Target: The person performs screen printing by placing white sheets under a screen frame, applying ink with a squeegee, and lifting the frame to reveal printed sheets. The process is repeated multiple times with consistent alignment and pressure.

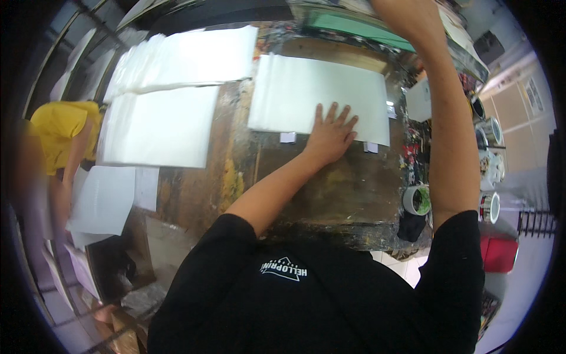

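Observation:
My left hand [333, 134] lies flat with spread fingers on the near edge of a white paper sheet [295, 88], in the middle of the worktable. Small pale tabs [288, 137] stick out at the near edge of that sheet, one on each side of my hand. Far off to the right, my right arm reaches up to the top rim of the picture. Its hand [407, 16] is partly cut off there, beside a raised frame with a green panel [354, 29], and its fingers do not show.
Two stacks of white sheets [183, 59] lie on the left of the paint-stained table [236, 159]. Cans [490, 131] and a tub with green residue [417, 200] line the right side. A person in a yellow shirt [65, 130] is at the far left, near loose papers [106, 197].

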Tool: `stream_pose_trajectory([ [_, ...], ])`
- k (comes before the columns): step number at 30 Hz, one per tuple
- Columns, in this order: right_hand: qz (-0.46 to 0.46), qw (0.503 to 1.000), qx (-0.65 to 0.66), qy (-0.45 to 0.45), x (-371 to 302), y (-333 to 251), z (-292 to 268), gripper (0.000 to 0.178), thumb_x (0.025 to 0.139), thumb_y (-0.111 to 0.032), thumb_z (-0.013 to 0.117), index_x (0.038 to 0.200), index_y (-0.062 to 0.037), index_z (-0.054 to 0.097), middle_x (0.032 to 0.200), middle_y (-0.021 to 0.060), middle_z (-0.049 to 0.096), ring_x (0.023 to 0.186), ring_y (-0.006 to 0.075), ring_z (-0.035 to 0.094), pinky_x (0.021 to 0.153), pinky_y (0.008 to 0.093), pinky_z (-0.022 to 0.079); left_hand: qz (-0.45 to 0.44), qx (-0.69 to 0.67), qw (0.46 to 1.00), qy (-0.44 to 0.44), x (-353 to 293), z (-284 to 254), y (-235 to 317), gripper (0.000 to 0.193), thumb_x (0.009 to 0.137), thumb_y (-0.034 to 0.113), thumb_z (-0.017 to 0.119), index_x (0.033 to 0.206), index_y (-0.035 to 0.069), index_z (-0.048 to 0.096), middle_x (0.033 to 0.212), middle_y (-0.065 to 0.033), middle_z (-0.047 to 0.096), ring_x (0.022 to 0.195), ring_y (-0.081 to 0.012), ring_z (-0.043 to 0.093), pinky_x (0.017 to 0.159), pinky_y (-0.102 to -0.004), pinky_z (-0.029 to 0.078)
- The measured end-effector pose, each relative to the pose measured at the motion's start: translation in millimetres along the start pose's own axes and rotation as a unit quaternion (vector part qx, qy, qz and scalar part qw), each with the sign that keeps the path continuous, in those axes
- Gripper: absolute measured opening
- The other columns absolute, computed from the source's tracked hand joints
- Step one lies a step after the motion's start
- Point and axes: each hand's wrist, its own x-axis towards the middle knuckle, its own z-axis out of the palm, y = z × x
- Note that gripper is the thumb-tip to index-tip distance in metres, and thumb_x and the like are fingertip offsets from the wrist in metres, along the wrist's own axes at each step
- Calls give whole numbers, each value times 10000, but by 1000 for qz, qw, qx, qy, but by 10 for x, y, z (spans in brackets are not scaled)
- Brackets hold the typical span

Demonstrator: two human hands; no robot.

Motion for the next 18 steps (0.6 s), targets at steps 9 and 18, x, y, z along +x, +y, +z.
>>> stream_pose_trajectory([
  [9, -10, 997, 11, 69, -107, 4, 105, 639, 955, -610, 591, 1043, 19, 664, 893, 254, 740, 901, 449, 713, 814, 530, 538, -64, -36, 997, 31, -78, -258, 8, 628, 1094, 537, 362, 1613, 188, 411, 1688, -207, 304, 1573, -429, 236, 1246, -682, 95],
  [18, -33, 997, 35, 64, -155, 19, 99, 624, 941, -578, 639, 1039, 37, 677, 857, 249, 740, 853, 438, 720, 795, 520, 549, -73, 29, 997, 8, -311, -63, -3, 741, 1057, 607, 401, 1644, 159, 340, 1695, -235, 257, 1577, -446, 196, 1243, -686, 87],
])
